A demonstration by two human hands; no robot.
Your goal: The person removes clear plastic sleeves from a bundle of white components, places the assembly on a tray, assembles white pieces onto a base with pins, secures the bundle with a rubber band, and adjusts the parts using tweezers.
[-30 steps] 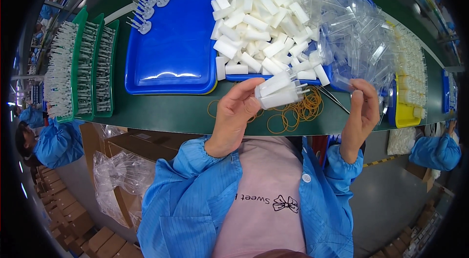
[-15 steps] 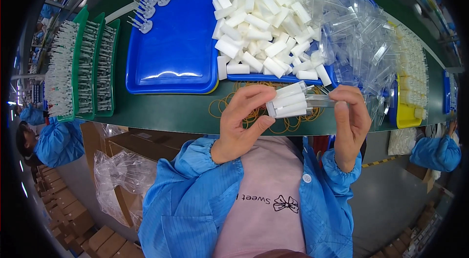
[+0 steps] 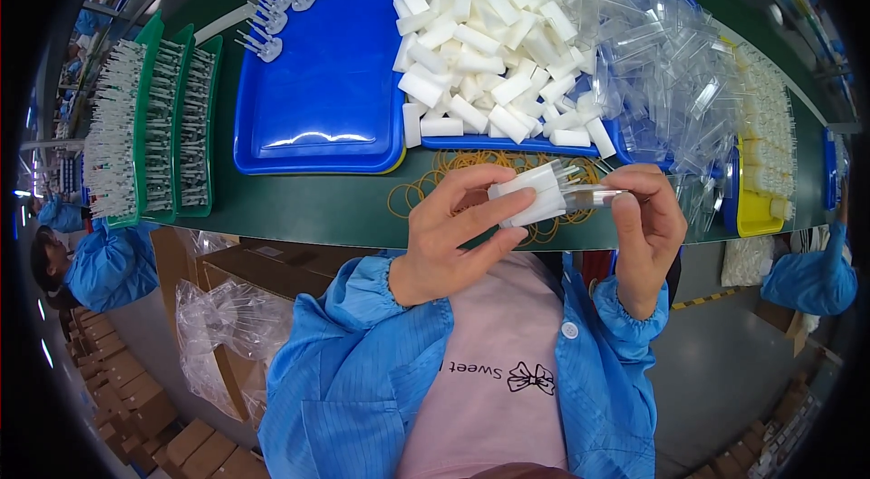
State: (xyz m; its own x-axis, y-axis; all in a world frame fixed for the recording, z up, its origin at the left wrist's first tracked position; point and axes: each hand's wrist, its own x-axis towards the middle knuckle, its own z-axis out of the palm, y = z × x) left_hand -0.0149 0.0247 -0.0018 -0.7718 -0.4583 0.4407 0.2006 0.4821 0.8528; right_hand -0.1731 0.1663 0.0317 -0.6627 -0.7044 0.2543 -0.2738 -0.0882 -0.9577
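Observation:
My left hand (image 3: 441, 239) is closed around a small cluster of white foam-like blocks (image 3: 546, 194), its fingers pressed along their side. Thin pins or clear stems stick out of the cluster's right end. Between thumb and fingers, my right hand (image 3: 648, 230) pinches a narrow clear plastic piece (image 3: 594, 198). The left end of that piece meets the pins; whether it goes over or between them I cannot make out. Both hands are held above the near edge of the green table (image 3: 308, 212).
Behind the hands are loose yellow rubber bands (image 3: 403, 198), a heap of white blocks (image 3: 480, 48) and a heap of clear plastic pieces (image 3: 666, 71). A blue tray (image 3: 326, 89) holds several pronged pieces. Green racks (image 3: 186, 125) stand left; a yellow bin (image 3: 757, 207) stands right. People in blue work farther off.
My left fingers have closed over the white blocks, which now sit tighter together. The clear piece in my right hand has come slightly left, nearer the cluster.

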